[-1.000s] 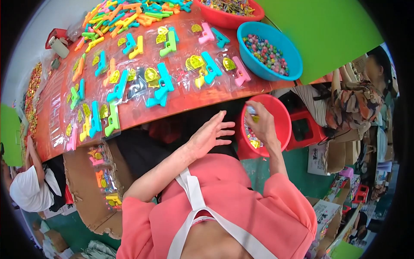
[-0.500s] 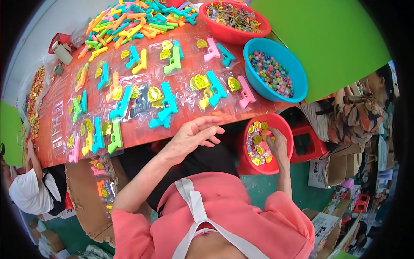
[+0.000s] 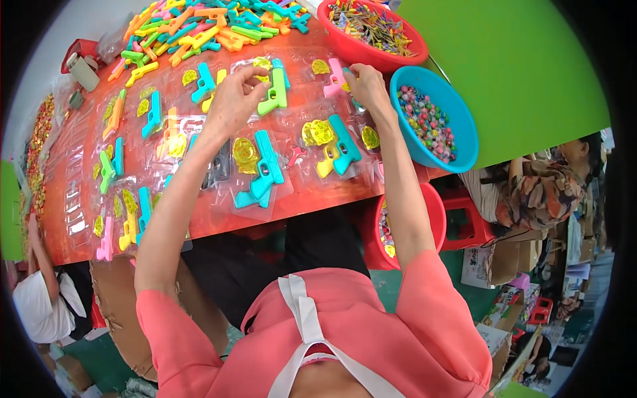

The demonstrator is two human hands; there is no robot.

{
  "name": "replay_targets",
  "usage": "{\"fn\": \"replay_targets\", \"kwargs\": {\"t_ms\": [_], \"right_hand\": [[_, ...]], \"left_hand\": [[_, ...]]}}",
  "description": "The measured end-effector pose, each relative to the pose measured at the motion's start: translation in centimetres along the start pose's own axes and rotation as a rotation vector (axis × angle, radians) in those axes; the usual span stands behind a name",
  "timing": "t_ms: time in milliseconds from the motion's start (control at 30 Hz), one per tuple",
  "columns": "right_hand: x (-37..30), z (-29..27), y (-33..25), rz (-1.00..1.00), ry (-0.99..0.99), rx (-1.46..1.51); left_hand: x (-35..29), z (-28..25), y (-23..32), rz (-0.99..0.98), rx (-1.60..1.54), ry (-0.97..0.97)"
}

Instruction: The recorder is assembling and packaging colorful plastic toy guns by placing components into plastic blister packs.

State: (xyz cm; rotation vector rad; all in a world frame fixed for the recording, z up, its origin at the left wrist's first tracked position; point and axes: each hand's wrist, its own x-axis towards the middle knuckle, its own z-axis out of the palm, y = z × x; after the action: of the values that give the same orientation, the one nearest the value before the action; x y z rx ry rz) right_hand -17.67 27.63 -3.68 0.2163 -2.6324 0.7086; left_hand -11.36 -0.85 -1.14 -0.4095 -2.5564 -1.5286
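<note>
My left hand (image 3: 235, 99) reaches over the table beside a green toy gun (image 3: 274, 94); its curved fingers are apart and seem to hold nothing. At the upper middle, my right hand (image 3: 368, 86) is closed, fingertips down, on a small shiny yellow piece (image 3: 346, 87). That piece is between a pink toy gun (image 3: 335, 78) and a teal one mostly hidden by the hand. Rows of clear plastic blister trays (image 3: 282, 192) hold toy guns in several colours, many with yellow pieces beside them, such as a large teal gun (image 3: 267, 162).
A heap of loose toy guns (image 3: 212, 26) lies at the back. On the right stand a red basin (image 3: 415, 40) of thin sticks and a blue basin (image 3: 470, 129) of colourful balls. Below the table edge is a red bucket (image 3: 438, 222). Other people sit left and right.
My right hand has moved from the red bucket up onto the table, with a yellow piece now at its fingertips. My left hand has moved forward from the table's near edge to the green toy gun.
</note>
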Motion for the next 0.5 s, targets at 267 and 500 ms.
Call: {"fn": "replay_targets", "kwargs": {"t_ms": [267,500], "right_hand": [[2.8,1.5,3.1,0.329,-0.356,0.161],[3.1,1.4,3.4,0.549,-0.408,0.690]], "left_hand": [[-0.1,2.1,-3.1,0.429,0.396,-0.094],[-0.4,1.9,-5.3,0.370,0.389,-0.126]]}}
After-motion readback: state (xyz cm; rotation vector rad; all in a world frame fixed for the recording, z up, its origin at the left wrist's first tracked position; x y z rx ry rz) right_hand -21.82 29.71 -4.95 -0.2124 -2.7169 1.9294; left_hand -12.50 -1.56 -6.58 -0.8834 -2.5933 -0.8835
